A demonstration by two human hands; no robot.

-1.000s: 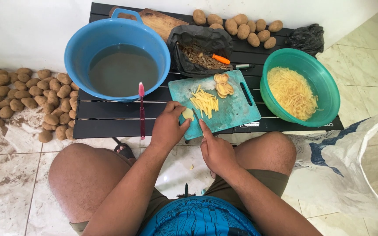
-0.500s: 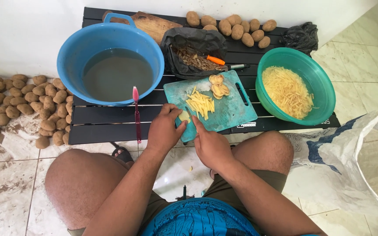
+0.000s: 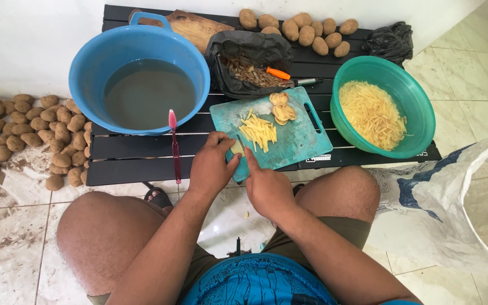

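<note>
My left hand [image 3: 212, 165] presses a small peeled potato piece [image 3: 236, 147] onto the near left corner of a teal cutting board [image 3: 296, 141]. My right hand [image 3: 267, 188] grips a knife [image 3: 242, 146] whose blade stands against that piece. Yellow potato sticks [image 3: 258, 131] lie in the middle of the board, and a few potato slices [image 3: 282, 108] sit at its far edge. The board rests on a low black slatted table [image 3: 136, 148].
A blue tub of murky water [image 3: 139, 76] stands left of the board, a green bowl of cut potato strips [image 3: 380, 107] right. Behind are a black bag of peelings [image 3: 249, 56], whole potatoes [image 3: 306, 28], a red-handled tool [image 3: 174, 144]. More potatoes [image 3: 24, 133] lie on the floor left; a white sack [image 3: 458, 192] right.
The view has shifted slightly. Both hands stay at the board's near left corner, the knife still working on the potato piece.
</note>
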